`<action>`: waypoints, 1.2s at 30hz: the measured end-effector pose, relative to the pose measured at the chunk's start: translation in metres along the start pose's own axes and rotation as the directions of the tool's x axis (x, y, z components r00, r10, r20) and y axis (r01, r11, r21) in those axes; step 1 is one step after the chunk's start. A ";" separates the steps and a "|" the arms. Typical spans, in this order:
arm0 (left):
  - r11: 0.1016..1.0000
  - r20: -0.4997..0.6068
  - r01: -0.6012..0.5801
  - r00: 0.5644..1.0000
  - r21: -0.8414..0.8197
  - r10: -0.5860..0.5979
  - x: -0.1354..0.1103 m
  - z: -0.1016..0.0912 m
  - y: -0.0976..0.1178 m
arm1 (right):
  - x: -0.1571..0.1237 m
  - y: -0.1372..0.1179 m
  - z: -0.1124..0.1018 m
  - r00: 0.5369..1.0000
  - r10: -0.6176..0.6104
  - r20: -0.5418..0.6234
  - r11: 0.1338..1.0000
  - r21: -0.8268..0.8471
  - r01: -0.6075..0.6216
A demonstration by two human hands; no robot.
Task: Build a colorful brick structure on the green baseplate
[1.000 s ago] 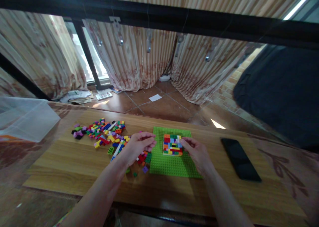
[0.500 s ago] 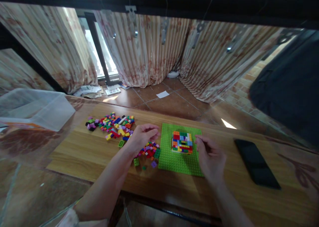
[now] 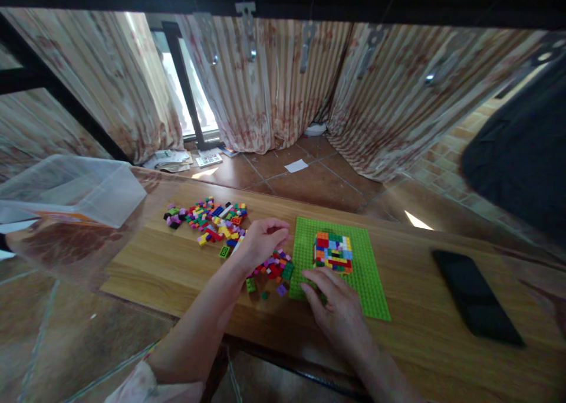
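Loose building bricks (image 3: 277,267) of many colours lie below and around my left hand (image 3: 260,245). Its fingers are curled toward the thumb, and whatever they may hold is hidden. A green baseplate (image 3: 371,273) carries a low block of multicoloured bricks (image 3: 333,251) near its middle. My right hand (image 3: 338,302) is over the plate's front part, just in front of that block. Thumb and forefinger are apart there, pointing left toward the loose bricks, with nothing seen between them.
A larger spread of bricks (image 3: 207,217) covers the wooden table (image 3: 150,267) farther left. At the far left stands a clear plastic bin (image 3: 97,190). A black phone (image 3: 475,294) lies to the right of the baseplate. Curtains (image 3: 283,90) hang beyond the table.
My right hand has moved left from the baseplate's right edge to in front of the brick block, and its fingers have spread. My left hand keeps its place over the bricks. The view has shifted slightly.
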State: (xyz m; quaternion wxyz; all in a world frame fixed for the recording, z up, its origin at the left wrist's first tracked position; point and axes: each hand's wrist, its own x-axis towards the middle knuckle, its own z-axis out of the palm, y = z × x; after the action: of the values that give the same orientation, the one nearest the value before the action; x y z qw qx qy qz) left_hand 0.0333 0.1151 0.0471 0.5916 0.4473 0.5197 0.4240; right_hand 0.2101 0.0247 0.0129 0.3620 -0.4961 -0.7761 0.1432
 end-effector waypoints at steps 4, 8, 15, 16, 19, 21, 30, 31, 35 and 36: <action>1.000 -0.011 0.011 1.000 -0.005 -0.011 0.001 -0.004 0.000 | -0.004 -0.004 0.011 0.997 -0.024 0.077 0.998 -0.050 0.028; 1.000 -0.028 0.011 1.000 -0.005 -0.012 0.004 -0.008 -0.002 | -0.004 -0.007 0.013 0.996 -0.026 0.080 0.998 -0.047 0.030; 0.995 0.004 -0.043 0.999 0.092 0.043 0.002 -0.008 -0.004 | -0.007 -0.014 0.022 0.989 -0.080 0.121 0.995 -0.050 0.087; 0.987 0.017 -0.075 0.997 0.145 0.073 0.001 -0.008 -0.004 | -0.006 -0.013 0.023 0.992 -0.071 0.106 0.996 -0.052 0.076; 0.886 0.121 -0.258 0.966 0.386 0.229 -0.001 -0.008 -0.005 | -0.005 -0.010 0.021 0.998 -0.032 0.047 0.997 -0.063 0.035; 0.725 0.239 -0.404 0.915 0.558 0.326 -0.004 -0.007 -0.007 | -0.004 -0.008 0.019 0.999 -0.019 0.033 0.998 -0.064 0.021; 0.305 0.482 -0.546 0.836 0.780 0.264 -0.008 -0.002 -0.011 | -0.001 -0.008 0.013 1.000 -0.024 0.002 0.999 -0.040 0.024; 0.281 0.489 -0.545 0.836 0.790 0.249 -0.007 -0.002 -0.010 | -0.001 -0.008 0.013 1.000 -0.027 -0.010 0.999 -0.037 0.027; 0.203 0.531 -0.577 0.812 0.791 0.241 -0.007 -0.004 -0.008 | 0.000 -0.007 0.014 0.999 -0.041 -0.034 0.999 -0.035 0.040; 0.193 0.542 -0.586 0.806 0.787 0.237 -0.007 -0.003 -0.008 | 0.000 -0.007 0.014 0.998 -0.042 -0.037 0.999 -0.032 0.041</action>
State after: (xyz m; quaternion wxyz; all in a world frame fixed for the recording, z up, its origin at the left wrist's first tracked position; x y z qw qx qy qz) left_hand 0.0295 0.1064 0.0413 0.1549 0.8840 0.4258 0.1154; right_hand 0.1955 0.0229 0.0075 0.3716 -0.4883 -0.7813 0.1140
